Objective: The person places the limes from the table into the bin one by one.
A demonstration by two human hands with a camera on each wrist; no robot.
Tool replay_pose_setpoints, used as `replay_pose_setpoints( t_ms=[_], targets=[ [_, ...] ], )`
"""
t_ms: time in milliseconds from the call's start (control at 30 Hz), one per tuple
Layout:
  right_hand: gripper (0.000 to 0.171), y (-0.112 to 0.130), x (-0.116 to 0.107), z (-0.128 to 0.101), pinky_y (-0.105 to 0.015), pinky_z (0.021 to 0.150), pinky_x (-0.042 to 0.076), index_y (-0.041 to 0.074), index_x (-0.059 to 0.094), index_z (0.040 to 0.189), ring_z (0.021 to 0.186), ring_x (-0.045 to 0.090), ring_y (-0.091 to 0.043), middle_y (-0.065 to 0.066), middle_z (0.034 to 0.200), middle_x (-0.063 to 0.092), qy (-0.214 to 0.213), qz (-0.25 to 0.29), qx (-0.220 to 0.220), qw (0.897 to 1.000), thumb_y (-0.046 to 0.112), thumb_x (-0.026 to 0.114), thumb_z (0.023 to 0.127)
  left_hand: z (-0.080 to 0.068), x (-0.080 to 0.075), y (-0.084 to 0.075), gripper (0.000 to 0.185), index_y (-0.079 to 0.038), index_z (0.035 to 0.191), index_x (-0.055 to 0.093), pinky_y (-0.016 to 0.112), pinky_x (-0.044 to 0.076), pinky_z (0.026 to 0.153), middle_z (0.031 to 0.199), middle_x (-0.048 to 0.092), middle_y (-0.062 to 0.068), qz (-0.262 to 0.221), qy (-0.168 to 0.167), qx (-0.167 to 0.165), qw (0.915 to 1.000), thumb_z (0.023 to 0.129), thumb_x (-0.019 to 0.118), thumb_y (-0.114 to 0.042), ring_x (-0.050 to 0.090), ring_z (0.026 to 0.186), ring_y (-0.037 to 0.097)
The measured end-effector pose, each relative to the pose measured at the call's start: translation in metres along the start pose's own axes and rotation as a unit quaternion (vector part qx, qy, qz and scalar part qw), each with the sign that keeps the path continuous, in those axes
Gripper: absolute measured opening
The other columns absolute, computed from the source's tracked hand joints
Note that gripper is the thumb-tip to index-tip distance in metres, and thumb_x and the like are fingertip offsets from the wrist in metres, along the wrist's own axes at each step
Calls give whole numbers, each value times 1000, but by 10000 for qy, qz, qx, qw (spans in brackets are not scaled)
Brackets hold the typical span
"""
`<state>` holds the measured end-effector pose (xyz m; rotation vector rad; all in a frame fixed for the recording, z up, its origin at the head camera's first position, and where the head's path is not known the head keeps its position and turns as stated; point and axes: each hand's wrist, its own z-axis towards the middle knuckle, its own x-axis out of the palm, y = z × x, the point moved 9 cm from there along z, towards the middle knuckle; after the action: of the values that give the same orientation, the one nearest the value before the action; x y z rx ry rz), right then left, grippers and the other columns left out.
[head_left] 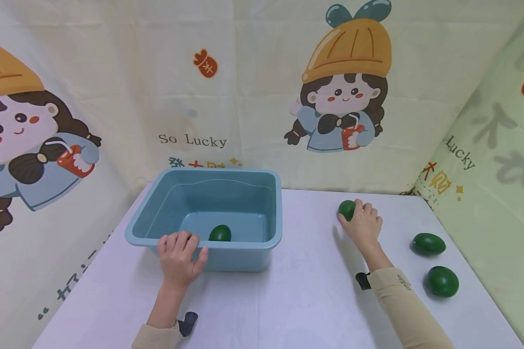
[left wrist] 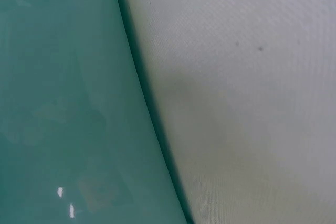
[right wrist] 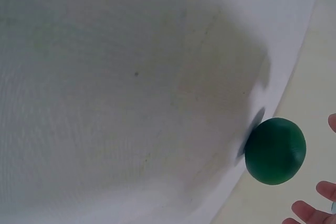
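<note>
Right grip (head_left: 363, 224) curled round smooth green oval avocado (head_left: 346, 209), long axis unclear; left grip (head_left: 178, 255) clasped glossy blue bin (head_left: 262, 245) rim.

Tub (head_left: 262, 242) sits left of centre on the worktop (head_left: 297, 291), one avocado (head_left: 220, 233) in it. Left hand (head_left: 178, 257) on tub's near rim. Right hand (head_left: 363, 225) right of tub, on a second avocado (head_left: 346, 209). Two more avocados (head_left: 429, 244) (head_left: 442, 281) near right edge, one before the other.
</note>
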<state>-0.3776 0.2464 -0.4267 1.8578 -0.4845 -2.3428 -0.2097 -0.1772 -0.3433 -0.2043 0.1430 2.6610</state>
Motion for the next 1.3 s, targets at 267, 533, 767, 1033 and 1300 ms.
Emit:
replay_pose_setpoints(
  t_ms=[267, 533, 767, 1033, 1300],
  targets=[
    [70, -6, 5, 3, -57, 84, 30, -5, 32, 128, 107, 36, -46, -31, 115, 38, 91, -26, 218, 9997, 42, 57, 83, 1, 0, 0, 47, -2, 68, 55, 46, 28, 65, 68, 53, 13, 17, -33, 14, 10000, 91, 38, -40, 44, 64, 31],
    [71, -10, 12, 5, -57, 82, 31, -6, 32, 128, 105, 37, -46, -31, 114, 38, 141, -21, 376, 9992, 43, 56, 83, 0, 1, 0, 46, -2, 69, 55, 46, 28, 65, 69, 53, 14, 35, 63, 14, 10000, 91, 39, -39, 44, 65, 31],
    [72, -15, 20, 8, -58, 81, 31, -8, 31, 125, 102, 37, -47, -32, 113, 38, 216, 48, 514, 9984, 45, 55, 83, 1, 0, 0, 47, -2, 68, 54, 46, 28, 65, 68, 53, 13, 26, -16, 33, 10000, 91, 39, -40, 44, 63, 31],
    [71, -17, 26, 9, -57, 81, 32, -9, 32, 122, 103, 37, -46, -32, 111, 38, 338, 28, 616, 9975, 46, 53, 84, 1, 0, 0, 47, -2, 68, 54, 46, 28, 65, 68, 53, 14, 8, -18, 19, 10000, 91, 38, -40, 43, 63, 31],
    [71, -21, 29, 10, -57, 82, 31, -11, 33, 120, 102, 37, -46, -32, 111, 39, 389, 66, 710, 9967, 47, 53, 84, 0, 1, 0, 46, -2, 69, 55, 46, 29, 66, 69, 53, 14, 21, 37, 0, 10000, 91, 38, -39, 44, 64, 31]
  ],
)
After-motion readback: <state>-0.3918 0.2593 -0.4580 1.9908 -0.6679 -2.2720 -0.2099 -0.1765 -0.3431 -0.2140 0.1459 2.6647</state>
